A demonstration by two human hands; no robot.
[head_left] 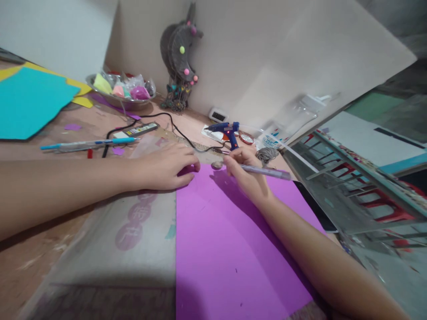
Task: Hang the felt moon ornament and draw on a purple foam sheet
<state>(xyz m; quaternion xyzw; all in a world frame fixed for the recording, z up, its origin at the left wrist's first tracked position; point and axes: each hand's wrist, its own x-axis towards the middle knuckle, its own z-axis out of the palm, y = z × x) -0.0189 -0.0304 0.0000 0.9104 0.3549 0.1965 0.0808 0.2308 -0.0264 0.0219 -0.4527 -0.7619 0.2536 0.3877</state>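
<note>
A large purple sheet [227, 240] lies over printed cardboard [153, 249] on the table. My left hand [170, 166] rests at the sheet's far left corner, palm down, its fingers loosely bent on the surface. My right hand [245, 171] is closed around a pen [267, 172] with a greyish, see-through barrel, above the far part of the sheet. Its writing tip is hidden by my fingers. Just left of these fingers sits a small grey round thing [216, 165], too blurred to name. A few short dark marks show on the sheet.
A blue glue gun [225, 131] with a black cord [170, 118] stands beyond my hands, near grey yarn [267, 154]. To the left are a blue pen [90, 144], a cutter blade pack [142, 129], a turquoise sheet [33, 104] and a metal bowl [133, 105] of bagged clay-like lumps.
</note>
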